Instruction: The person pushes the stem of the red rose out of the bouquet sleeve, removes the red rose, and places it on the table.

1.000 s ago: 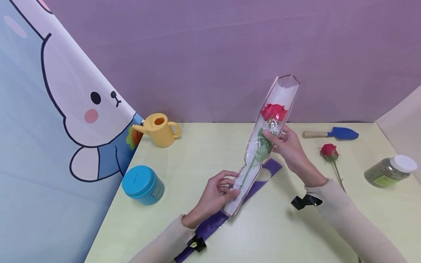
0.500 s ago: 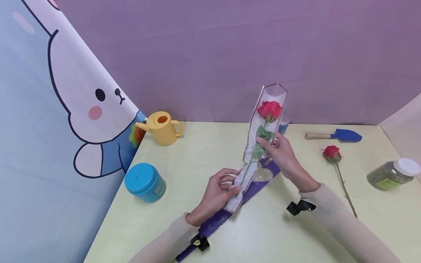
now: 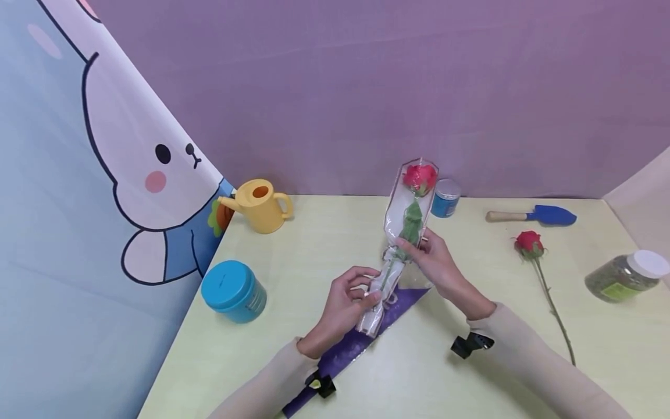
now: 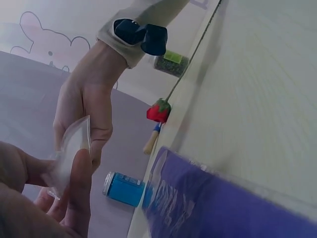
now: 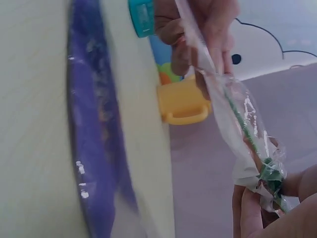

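Note:
A red rose (image 3: 420, 177) lies inside a clear-fronted, white-backed flower sleeve (image 3: 396, 212), slanting up to the right above the table. My left hand (image 3: 342, 305) pinches the sleeve's narrow lower end between thumb and fingers. Farther up, my right hand (image 3: 439, 262) grips it around the leaves, thumb on the front. The film is gathered and creased at that grip, and the right wrist view shows the green stem (image 5: 242, 124) through the plastic. Under the hands, a purple wrapper (image 3: 345, 352) with a clear upper end lies diagonally on the table.
Left on the table are a yellow watering can (image 3: 259, 209) and a blue lidded tub (image 3: 230, 291). A small blue jar (image 3: 446, 199) stands at the back. To the right lie a second rose (image 3: 530, 244), a blue trowel (image 3: 555, 215) and a white-capped jar (image 3: 623, 278).
My right hand has moved down and left, drawing the sleeve's top lower. The film has bunched at its grip, and the bloom sits nearer the top opening. The small blue jar has come into view.

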Action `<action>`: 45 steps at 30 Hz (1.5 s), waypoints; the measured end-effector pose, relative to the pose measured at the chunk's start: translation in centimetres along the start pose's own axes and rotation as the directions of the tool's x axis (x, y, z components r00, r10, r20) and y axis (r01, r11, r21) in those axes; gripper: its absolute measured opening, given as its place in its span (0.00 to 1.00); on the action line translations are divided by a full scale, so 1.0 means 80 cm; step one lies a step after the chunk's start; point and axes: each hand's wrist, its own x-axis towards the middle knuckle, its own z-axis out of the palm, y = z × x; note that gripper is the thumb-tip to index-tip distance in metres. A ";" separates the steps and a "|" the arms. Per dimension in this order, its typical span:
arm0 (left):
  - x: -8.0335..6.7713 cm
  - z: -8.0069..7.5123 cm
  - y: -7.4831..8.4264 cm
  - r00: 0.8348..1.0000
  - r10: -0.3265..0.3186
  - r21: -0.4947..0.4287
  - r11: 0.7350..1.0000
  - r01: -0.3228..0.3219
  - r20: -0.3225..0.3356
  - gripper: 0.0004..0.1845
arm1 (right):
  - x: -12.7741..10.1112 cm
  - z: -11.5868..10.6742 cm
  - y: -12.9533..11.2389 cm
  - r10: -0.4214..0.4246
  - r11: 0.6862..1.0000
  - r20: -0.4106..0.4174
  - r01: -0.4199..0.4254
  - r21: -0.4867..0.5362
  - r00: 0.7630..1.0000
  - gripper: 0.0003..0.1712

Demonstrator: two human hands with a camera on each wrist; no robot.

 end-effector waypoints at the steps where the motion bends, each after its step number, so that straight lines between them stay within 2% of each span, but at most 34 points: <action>1: 0.000 0.000 0.000 1.000 0.002 -0.001 1.000 -0.002 0.003 0.22 | -0.001 -0.001 0.000 0.008 1.000 -0.007 -0.008 0.011 1.000 0.32; 8: 0.000 -0.002 -0.005 0.997 0.059 0.071 0.995 -0.063 0.047 0.20 | -0.005 -0.015 -0.008 0.075 0.991 -0.030 -0.071 0.117 0.997 0.33; 13: -0.001 -0.003 -0.007 0.991 0.098 0.146 0.983 -0.111 0.090 0.23 | 0.001 -0.035 -0.020 0.080 0.974 -0.063 -0.065 0.216 0.995 0.36; 16: -0.002 -0.003 -0.006 0.991 0.082 0.171 0.980 -0.099 0.105 0.24 | 0.007 -0.049 -0.030 0.059 0.944 -0.101 -0.022 0.329 0.993 0.35; 20: -0.003 -0.004 -0.001 0.989 0.037 0.190 0.980 -0.064 0.143 0.26 | 0.011 -0.065 -0.040 0.015 0.909 -0.148 0.048 0.413 0.989 0.28; 25: 0.002 -0.007 0.007 0.982 -0.004 0.218 0.975 -0.038 0.189 0.30 | 0.009 -0.066 -0.046 0.018 0.926 -0.150 0.040 0.376 0.989 0.22; 29: 0.012 -0.010 0.016 0.976 0.026 0.283 0.955 -0.088 0.218 0.30 | 0.008 -0.060 -0.045 0.008 0.942 -0.151 0.043 0.333 0.989 0.17; 32: 0.024 -0.009 0.027 0.975 0.080 0.305 0.942 -0.142 0.207 0.29 | 0.007 -0.056 -0.042 -0.004 0.954 -0.133 0.043 0.296 0.991 0.22; 36: 0.040 -0.004 0.037 0.976 0.139 0.278 0.943 -0.182 0.169 0.25 | 0.004 -0.051 -0.040 -0.005 0.971 -0.107 0.030 0.237 0.994 0.34; 37: 0.042 -0.002 0.039 0.975 0.151 0.266 0.945 -0.191 0.163 0.24 | 0.004 -0.050 -0.040 -0.004 0.973 -0.104 0.028 0.229 0.995 0.34; 45: 0.052 0.007 0.043 0.977 0.143 0.247 0.952 -0.179 0.157 0.23 | 0.003 -0.048 -0.036 -0.006 0.987 -0.074 0.018 0.158 0.997 0.36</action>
